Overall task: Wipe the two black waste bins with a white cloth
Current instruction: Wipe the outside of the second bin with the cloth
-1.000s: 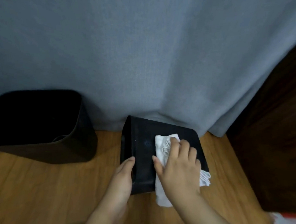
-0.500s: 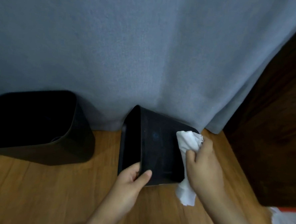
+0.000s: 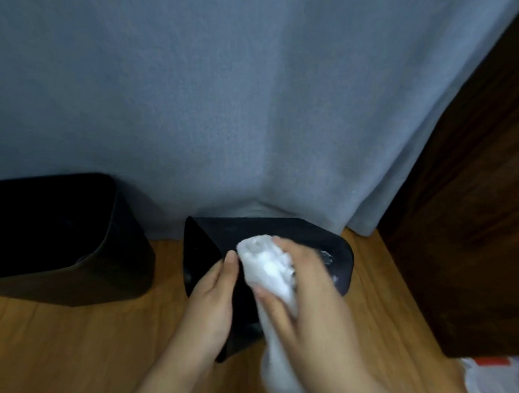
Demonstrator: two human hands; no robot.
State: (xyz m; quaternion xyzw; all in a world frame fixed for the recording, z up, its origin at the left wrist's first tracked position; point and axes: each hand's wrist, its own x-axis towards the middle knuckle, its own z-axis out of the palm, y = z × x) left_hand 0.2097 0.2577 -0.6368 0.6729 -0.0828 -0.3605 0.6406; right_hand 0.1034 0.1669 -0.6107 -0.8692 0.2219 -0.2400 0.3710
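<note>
R hand [image 3: 313, 293] grips bunched white cloth [image 3: 267, 266], pressing it on tipped black plastic waste bin [image 3: 280, 231]. L hand [image 3: 212, 302] just beside it, fingers wrapped on bin's near edge. 2nd black bin [image 3: 52, 232] upright, well left.

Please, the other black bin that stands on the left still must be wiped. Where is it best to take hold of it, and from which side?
Probably at the top rim. The left bin stands upright on the wooden floor with its mouth open upward and nothing seen inside. A free hand could come from above and curl over the near edge of the rim, fingers inside. Its walls are wide and smooth, so they offer less hold.
</note>
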